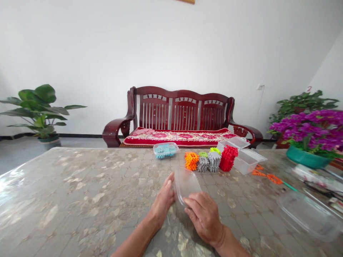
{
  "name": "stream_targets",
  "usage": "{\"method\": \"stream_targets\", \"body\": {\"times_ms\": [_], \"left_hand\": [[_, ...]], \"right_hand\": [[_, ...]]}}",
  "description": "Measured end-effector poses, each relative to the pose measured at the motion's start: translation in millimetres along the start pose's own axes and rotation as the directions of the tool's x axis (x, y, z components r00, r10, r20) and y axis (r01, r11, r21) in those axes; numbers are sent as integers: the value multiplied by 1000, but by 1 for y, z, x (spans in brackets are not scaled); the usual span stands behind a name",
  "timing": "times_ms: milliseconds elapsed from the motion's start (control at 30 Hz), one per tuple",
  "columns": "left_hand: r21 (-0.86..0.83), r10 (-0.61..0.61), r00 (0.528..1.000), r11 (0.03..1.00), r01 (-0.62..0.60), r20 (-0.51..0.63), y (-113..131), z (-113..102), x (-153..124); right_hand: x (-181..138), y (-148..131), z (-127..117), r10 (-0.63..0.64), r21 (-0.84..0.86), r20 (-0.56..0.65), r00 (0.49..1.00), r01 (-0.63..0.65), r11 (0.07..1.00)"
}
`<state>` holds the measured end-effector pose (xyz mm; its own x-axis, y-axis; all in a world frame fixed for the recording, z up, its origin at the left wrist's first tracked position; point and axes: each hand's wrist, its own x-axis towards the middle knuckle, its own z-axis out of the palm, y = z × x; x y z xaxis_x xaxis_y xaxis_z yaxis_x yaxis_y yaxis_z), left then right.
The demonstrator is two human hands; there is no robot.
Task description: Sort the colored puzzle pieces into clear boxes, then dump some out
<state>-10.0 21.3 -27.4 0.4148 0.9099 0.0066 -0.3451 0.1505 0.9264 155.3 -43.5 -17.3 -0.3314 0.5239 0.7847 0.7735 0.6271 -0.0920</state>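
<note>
A clear plastic container (188, 184) is held tilted just above the table's middle, its rim turned toward the left. My left hand (163, 198) presses along its left side, fingers stretched forward; part of them is hidden behind it. At the near right corner, my right hand (205, 216) pinches the rim between thumb and fingers. Beyond the hands stand stacks of interlocking plastic pieces: orange (191, 161), dark grey (203, 164), light grey (214, 161) and red (228, 157). Green pieces (215, 150) sit behind them. A clear box of light blue pieces (165, 150) rests farther left.
Clear open boxes (245, 160) stand right of the red stack. Orange linked pieces (274, 179) lie beside them. A clear lid-like tray (309, 216) is at the right, below a teal pot (307, 157) of purple flowers. A wooden bench (184, 107) stands behind the table (80, 200).
</note>
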Motion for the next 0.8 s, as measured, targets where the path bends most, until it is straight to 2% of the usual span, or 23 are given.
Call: {"method": "stream_targets", "body": {"times_ms": [67, 167, 333, 467, 600, 700, 800], "left_hand": [[-104, -7, 999, 995, 2, -54, 3, -6, 7], [-155, 21, 992, 987, -40, -125, 12, -19, 14], [-119, 3, 999, 993, -9, -52, 29, -40, 14], [44, 78, 996, 996, -80, 47, 25, -44, 12], [225, 175, 983, 957, -182, 48, 10, -35, 15], [385, 284, 959, 884, -266, 11, 0, -26, 16], [546, 381, 924, 778, -310, -18, -7, -16, 13]], "right_hand": [[0, 3, -2, -1, 80, 12, 1000, 0, 997], [-1, 8, -3, 25, 205, 32, 999, -31, 978], [-9, 29, 2, 172, 301, 28, 985, -173, 938], [-19, 56, 11, 293, 254, 27, 956, -290, 923], [-24, 78, 18, 379, 211, 85, 921, -389, 897], [-23, 82, 18, 431, 211, 152, 890, -455, 865], [-16, 74, 12, 534, 211, 189, 824, -566, 797]]}}
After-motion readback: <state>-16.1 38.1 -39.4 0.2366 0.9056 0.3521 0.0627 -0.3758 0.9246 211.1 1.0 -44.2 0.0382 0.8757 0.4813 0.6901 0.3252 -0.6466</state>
